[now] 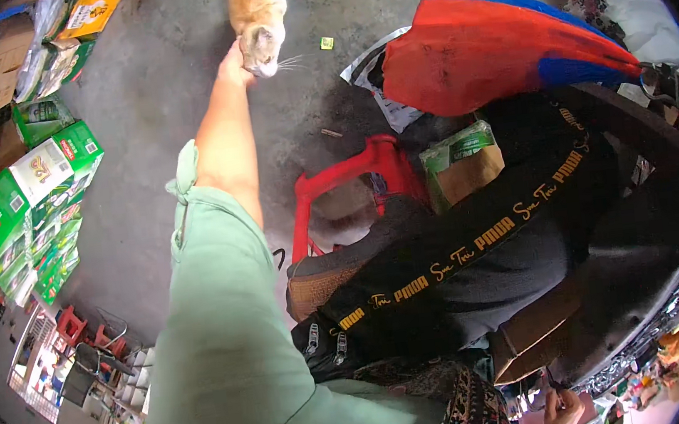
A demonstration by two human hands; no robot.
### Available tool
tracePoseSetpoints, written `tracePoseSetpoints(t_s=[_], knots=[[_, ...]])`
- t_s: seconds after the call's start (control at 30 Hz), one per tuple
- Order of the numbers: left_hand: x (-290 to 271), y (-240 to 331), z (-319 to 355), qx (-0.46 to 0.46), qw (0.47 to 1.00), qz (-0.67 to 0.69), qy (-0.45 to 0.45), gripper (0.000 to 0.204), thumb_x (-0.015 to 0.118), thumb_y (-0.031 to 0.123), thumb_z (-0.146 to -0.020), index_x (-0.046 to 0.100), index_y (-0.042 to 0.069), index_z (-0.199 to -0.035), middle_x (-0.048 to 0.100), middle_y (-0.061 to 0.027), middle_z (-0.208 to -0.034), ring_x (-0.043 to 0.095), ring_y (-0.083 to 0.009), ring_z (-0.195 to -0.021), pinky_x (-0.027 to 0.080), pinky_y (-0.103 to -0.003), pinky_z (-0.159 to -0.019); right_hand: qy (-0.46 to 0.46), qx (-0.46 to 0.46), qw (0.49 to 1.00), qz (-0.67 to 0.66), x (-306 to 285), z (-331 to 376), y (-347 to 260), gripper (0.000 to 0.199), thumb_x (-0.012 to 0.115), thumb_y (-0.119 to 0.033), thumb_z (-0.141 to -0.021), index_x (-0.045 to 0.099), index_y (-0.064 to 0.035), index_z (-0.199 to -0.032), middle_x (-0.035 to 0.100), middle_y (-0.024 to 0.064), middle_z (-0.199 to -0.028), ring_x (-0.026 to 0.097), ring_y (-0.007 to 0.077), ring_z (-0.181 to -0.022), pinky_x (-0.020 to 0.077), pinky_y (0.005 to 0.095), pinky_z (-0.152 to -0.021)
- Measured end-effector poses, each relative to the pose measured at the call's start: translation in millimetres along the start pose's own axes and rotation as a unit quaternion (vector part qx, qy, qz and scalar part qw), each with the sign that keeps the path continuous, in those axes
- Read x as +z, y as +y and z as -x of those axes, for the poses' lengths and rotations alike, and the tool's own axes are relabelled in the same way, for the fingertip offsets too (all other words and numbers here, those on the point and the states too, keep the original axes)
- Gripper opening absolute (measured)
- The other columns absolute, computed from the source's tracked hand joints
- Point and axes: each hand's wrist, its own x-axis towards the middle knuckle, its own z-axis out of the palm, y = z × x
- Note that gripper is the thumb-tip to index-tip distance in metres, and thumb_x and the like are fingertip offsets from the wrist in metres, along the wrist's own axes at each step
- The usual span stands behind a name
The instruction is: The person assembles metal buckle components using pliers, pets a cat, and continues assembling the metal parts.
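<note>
Left hand (235,63) is stretched out from a pale green sleeve (218,326), fingers loosely open, resting on the head of the ginger cat (260,12), gripping nothing. Cat stands on the grey concrete floor (150,91). Just right of the cat: small green-yellow packet (327,43). Further right of the cat: red-and-blue bag (488,48). Below the cat: red plastic stool (344,182). Well left of the cat: stacked green cartons (29,205). Right hand (562,413) at lower edge, far from the cat; grip can't be read.
</note>
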Motion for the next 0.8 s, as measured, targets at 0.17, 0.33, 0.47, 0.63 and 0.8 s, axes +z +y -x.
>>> tracePoseSetpoints(t_s=[0.17, 0.33, 0.47, 0.63, 0.8], knots=[[38, -66, 26, -0.011, 0.998, -0.045, -0.033, 0.06, 0.045, 0.059, -0.096, 0.059, 0.01, -0.128, 0.066, -0.0153, -0.12, 0.065, -0.0397, -0.105, 0.055, -0.054, -0.088, -0.004, 0.038, 0.999, 0.021, -5, 11, -5, 0.03, 0.074, -0.025, -0.089, 0.069, 0.0017, -0.077, 0.045, 0.0001, -0.049, 0.031, 0.0067, -0.044, 0.0231, 0.0305, -0.039], [12, -66, -14, 0.02, 0.993, -0.045, 0.103, 0.06, 0.043, 0.057, -0.098, 0.049, 0.011, -0.137, 0.06, -0.0157, -0.128, 0.067, -0.0398, -0.099, 0.055, -0.06, -0.081, -0.012, 0.062, 0.998, 0.016, -7, 9, -14, 0.031, 0.074, -0.024, -0.09, 0.068, 0.0028, -0.076, 0.046, 0.0014, -0.049, 0.032, 0.0075, -0.045, 0.0246, 0.0302, -0.04], [-20, -39, -31, 0.137, 0.985, -0.015, 0.104, 0.061, 0.047, 0.058, -0.096, 0.049, 0.013, -0.137, 0.059, -0.014, -0.131, 0.063, -0.0392, -0.108, 0.052, -0.059, -0.088, -0.019, 0.019, 1.0, 0.012, -2, 0, -4, 0.03, 0.074, -0.024, -0.09, 0.068, 0.0031, -0.076, 0.046, 0.0025, -0.049, 0.032, 0.0084, -0.044, 0.0247, 0.0307, -0.04], [26, -100, 1, 0.03, 0.99, 0.122, -0.062, 0.064, 0.048, 0.064, -0.092, 0.052, 0.017, -0.136, 0.059, -0.0111, -0.132, 0.057, -0.0365, -0.119, 0.045, -0.059, -0.097, -0.009, 0.045, 0.998, 0.048, -8, 5, -20, 0.04, 0.073, -0.028, -0.09, 0.062, 0.0014, -0.066, 0.043, 0.0039, -0.045, 0.031, 0.0095, -0.042, 0.0245, 0.0321, -0.04], [26, -113, -20, 0.049, 0.99, 0.021, 0.128, 0.061, 0.046, 0.064, -0.093, 0.055, 0.017, -0.132, 0.06, -0.0096, -0.131, 0.06, -0.0334, -0.116, 0.051, -0.06, -0.088, -0.018, 0.044, 0.997, 0.065, -10, 9, -14, 0.043, 0.072, -0.03, -0.09, 0.06, 0.0005, -0.063, 0.042, 0.0036, -0.045, 0.031, 0.0096, -0.042, 0.0245, 0.033, -0.04]])
